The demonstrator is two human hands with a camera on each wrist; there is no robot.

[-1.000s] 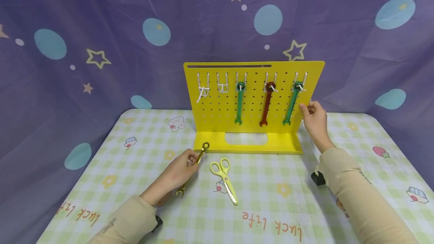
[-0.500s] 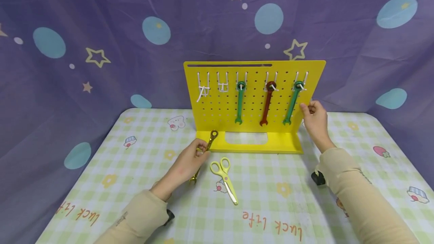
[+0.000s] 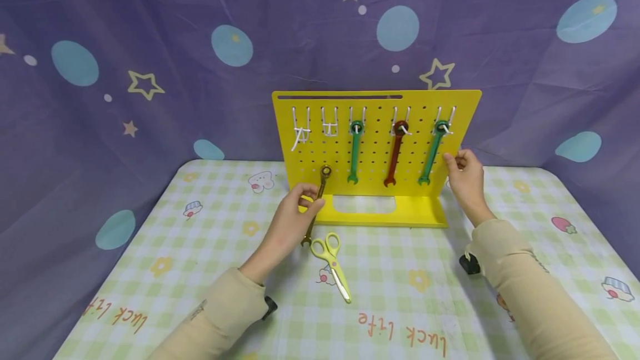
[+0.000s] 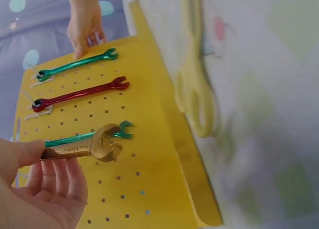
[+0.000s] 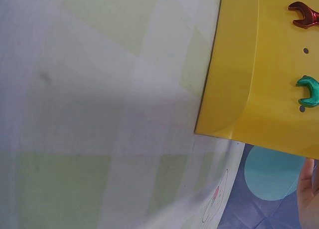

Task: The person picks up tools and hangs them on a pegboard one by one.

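My left hand (image 3: 292, 218) pinches a gold wrench (image 3: 322, 185) between thumb and fingers, ring end up, in front of the lower left of a yellow pegboard (image 3: 375, 186). In the left wrist view the open jaw end of the gold wrench (image 4: 75, 150) shows clearly. My right hand (image 3: 467, 182) grips the pegboard's right edge, thumb on the front face. On white hooks hang a green wrench (image 3: 354, 157), a red wrench (image 3: 394, 157) and another green wrench (image 3: 432, 157). Two hooks at the left, one (image 3: 301, 133) and its neighbour (image 3: 329, 128), carry nothing.
Yellow scissors (image 3: 334, 265) lie on the checked tablecloth (image 3: 390, 282) in front of the board, close to the gold wrench's lower end. The board's base (image 3: 415, 218) has a raised front lip. A purple curtain (image 3: 320, 49) hangs behind.
My left hand has moved up, to the right and towards the pegboard with the gold wrench, which now stands more upright. The right hand stays on the board's edge.
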